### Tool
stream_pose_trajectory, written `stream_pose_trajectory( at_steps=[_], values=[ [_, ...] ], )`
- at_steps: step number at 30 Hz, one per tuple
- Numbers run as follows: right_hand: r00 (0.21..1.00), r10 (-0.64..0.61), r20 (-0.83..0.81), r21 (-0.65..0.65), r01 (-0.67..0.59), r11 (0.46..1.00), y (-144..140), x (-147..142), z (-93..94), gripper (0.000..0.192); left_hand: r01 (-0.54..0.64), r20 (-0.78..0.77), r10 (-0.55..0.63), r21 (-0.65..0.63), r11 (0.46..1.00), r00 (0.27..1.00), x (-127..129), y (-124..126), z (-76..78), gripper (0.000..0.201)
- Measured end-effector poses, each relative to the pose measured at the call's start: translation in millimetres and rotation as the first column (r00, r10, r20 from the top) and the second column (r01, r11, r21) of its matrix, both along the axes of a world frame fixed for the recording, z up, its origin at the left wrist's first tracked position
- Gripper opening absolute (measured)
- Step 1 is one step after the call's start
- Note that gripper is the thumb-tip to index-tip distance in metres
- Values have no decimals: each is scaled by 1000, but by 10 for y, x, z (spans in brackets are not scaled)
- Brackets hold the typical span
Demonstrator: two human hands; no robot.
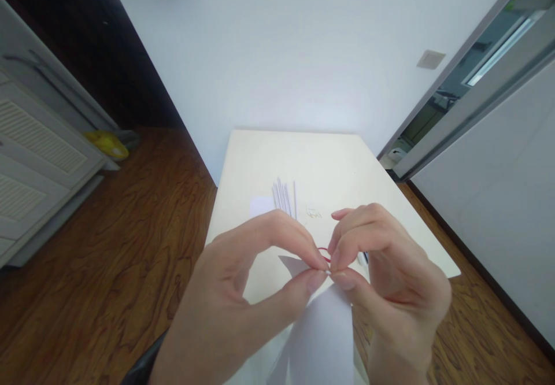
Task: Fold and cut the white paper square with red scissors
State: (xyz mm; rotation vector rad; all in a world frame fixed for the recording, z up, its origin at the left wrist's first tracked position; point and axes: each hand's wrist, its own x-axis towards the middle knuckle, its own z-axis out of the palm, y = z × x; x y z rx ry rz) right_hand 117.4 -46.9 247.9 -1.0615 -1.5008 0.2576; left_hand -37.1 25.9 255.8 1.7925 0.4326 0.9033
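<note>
A sheet of white paper (325,339) hangs below my fingertips, curling toward me. My left hand (260,281) is closed in a pinch, thumb and index finger on the paper's upper end. Right beside it, my right hand (381,275) pinches the same end, which looks narrow and tightly gathered between the fingertips. How the paper is folded or rolled there is mostly hidden by the fingers. Behind the fingertips shows part of a thin red loop (323,250). Something small, dark and white (363,258), partly covered by my right hand, lies on the table.
The cream table (295,154) stands against a white wall. Several thin white sticks (282,197) lie on it near a pale paper piece (261,205). Some small yellowish bits (313,212) are scattered to their right. A louvred cabinet (39,159) stands on the wooden floor (143,246) at left.
</note>
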Motion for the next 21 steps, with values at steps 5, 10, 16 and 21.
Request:
stream_pose_trajectory(
  at_steps=[5, 10, 16, 21],
  values=[
    [1000, 2, 8, 7, -2, 1000, -8, 6, -4, 15, -10, -1, 10, 18, 1000, 1000, 5, -18, 3, 21],
    [999, 24, -21, -16, -25, 1000, -3, 8, -15, 14, -39, -26, 40, 45, 998, 999, -7, -50, 10, 20],
    [1000, 1, 15, -23, -1, 1000, -5, 14, 4, 13, -52, -46, 55, 60, 997, 997, -11, -56, -2, 19],
    [1000, -19, -12, -56, 18, 998, -26, 7, 3, 8, 8, 4, -8, -55, 998, 1000, 7, -32, -38, 14]
  ],
)
